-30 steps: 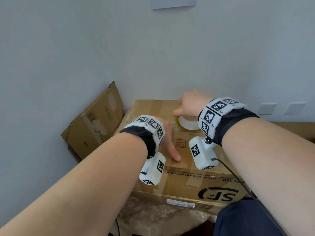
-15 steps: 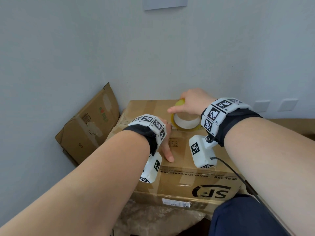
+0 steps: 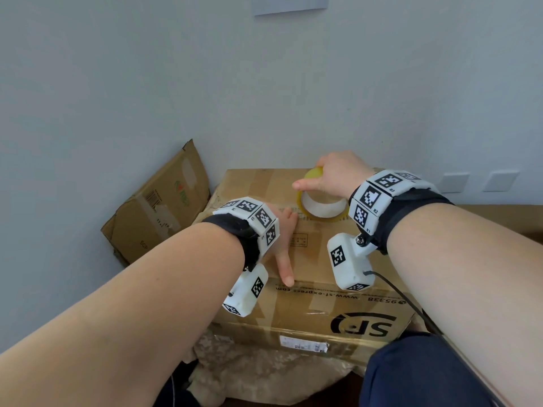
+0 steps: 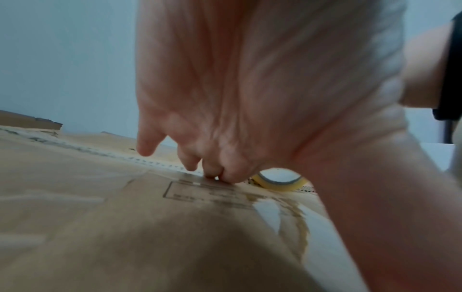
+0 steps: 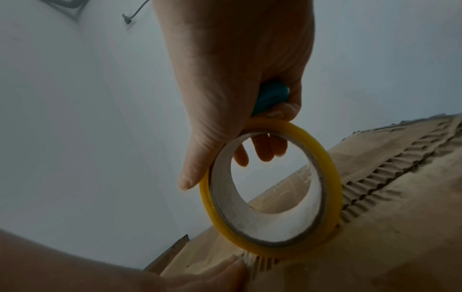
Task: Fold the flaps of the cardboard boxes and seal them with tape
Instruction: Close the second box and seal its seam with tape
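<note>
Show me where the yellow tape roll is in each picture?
Head: tape roll right of middle, under the right hand.
Left wrist: low, right of middle, behind the left hand.
Right wrist: big ring, centre.
Shared landmark: the box's flap seam.

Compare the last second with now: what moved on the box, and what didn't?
The right hand, gripping the tape roll throughout, tipped it from nearly flat up onto its edge on the box seam. The left hand stayed pressed on the box top, thumb stretched toward the near edge. The box and the flattened cardboard behind it did not move.
</note>
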Available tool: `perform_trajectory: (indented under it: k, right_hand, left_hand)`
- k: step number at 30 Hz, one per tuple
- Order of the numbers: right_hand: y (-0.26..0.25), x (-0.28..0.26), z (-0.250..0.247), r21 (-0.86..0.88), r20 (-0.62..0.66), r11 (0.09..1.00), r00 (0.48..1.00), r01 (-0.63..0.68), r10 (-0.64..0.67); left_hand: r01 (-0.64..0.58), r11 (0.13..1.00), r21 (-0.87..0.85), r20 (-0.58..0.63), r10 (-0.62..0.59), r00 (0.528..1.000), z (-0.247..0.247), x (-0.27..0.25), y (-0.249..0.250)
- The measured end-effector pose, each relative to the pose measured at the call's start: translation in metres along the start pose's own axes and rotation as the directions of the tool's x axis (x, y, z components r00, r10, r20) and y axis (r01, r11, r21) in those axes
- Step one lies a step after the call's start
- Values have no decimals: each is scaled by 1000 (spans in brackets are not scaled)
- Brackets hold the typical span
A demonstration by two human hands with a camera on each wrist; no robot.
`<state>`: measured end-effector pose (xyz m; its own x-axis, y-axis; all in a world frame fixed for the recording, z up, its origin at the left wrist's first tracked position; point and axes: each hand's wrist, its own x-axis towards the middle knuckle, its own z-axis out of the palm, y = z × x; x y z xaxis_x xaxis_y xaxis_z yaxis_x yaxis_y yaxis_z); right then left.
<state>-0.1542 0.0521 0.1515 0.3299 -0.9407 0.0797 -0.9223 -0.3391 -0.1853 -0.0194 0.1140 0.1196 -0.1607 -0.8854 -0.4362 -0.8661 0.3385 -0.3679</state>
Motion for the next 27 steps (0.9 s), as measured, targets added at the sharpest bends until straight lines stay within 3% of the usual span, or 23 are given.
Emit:
perform_trajectory:
  k: [4,10,15,21,27]
  right_hand:
    - [8,-4,1,182,39,983,999,-24,17]
    - [19,-9,7,275,54,958,996,-83,70]
    - [27,-8,11,221,77,968,991,-121,107]
    - [33,-8,10,120,32,989,996,-85,82]
    - [51,-20,2,24,-42,991,990,-132,133]
  left_hand:
    - [5,1000,-28,-1,-5,1000,-3,0,0]
    - [3,998,-61,-7,-3,1000,-8,2,-4]
    - [4,997,-73,14,-3,1000,-12,3,-3]
    - [9,995,-100,44,-5,999,-16,0,-1]
    - [10,993,-115,58,-3,998,-22,-1,-1]
